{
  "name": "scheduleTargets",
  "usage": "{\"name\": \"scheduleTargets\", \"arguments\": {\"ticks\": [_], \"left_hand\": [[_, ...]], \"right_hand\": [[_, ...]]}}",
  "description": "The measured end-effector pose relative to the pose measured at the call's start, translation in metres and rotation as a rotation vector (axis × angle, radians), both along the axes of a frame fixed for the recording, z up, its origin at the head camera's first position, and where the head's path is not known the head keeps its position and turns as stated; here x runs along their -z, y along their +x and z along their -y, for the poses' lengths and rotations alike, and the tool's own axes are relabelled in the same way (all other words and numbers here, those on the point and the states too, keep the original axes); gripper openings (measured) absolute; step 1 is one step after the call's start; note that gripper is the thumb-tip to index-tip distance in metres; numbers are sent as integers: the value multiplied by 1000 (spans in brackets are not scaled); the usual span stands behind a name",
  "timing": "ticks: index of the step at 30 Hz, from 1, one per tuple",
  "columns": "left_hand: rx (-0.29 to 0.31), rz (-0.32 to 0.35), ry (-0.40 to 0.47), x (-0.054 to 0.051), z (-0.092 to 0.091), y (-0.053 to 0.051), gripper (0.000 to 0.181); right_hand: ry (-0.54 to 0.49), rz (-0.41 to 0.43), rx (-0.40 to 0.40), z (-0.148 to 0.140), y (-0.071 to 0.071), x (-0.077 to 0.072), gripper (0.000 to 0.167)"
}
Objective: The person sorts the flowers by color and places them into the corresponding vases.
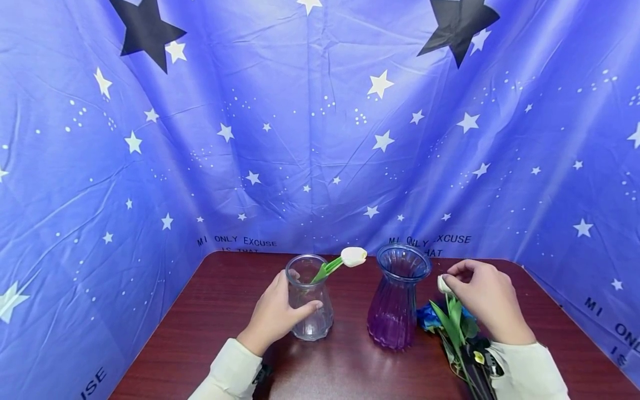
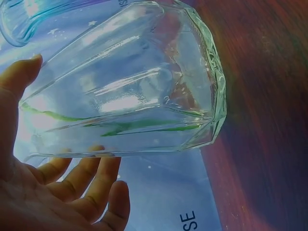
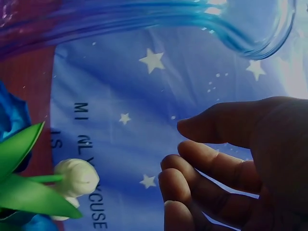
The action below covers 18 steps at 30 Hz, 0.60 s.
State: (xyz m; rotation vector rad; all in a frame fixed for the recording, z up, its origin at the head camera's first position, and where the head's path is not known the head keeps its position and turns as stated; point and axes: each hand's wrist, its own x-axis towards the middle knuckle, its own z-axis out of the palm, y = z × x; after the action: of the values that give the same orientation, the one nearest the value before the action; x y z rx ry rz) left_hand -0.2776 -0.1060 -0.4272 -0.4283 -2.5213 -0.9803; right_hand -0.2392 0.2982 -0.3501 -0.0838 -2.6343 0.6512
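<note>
A clear glass vase (image 1: 311,314) stands upright on the table with one white tulip (image 1: 353,256) leaning out of its mouth to the right. My left hand (image 1: 277,311) holds this vase from the left, thumb across the front and fingers behind; the left wrist view shows the green stem (image 2: 144,126) through the glass. To the right stands a blue-purple glass vase (image 1: 395,305). My right hand (image 1: 487,300) hovers over a bunch of flowers, fingers loosely bent. Near its fingertips is another white tulip (image 3: 79,178), which the right wrist view shows apart from them.
Blue flowers (image 1: 428,316) and green leaves (image 1: 452,325) lie on the right of the dark red wooden table (image 1: 345,372), beside the blue-purple vase. Behind and at both sides hangs a blue cloth (image 1: 320,139) with stars.
</note>
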Motion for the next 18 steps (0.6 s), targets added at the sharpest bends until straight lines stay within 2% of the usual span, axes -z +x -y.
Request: {"name": "scheduleTargets", "arguments": {"ticks": [12,18], "left_hand": [[31,-33,-37,2,-1,2,88],[84,-55,0,3,0,-1,75]], "right_hand": [[-2,177,0,-17,-13,20,22],[22,222,-1,-24,-19,29,25]]}}
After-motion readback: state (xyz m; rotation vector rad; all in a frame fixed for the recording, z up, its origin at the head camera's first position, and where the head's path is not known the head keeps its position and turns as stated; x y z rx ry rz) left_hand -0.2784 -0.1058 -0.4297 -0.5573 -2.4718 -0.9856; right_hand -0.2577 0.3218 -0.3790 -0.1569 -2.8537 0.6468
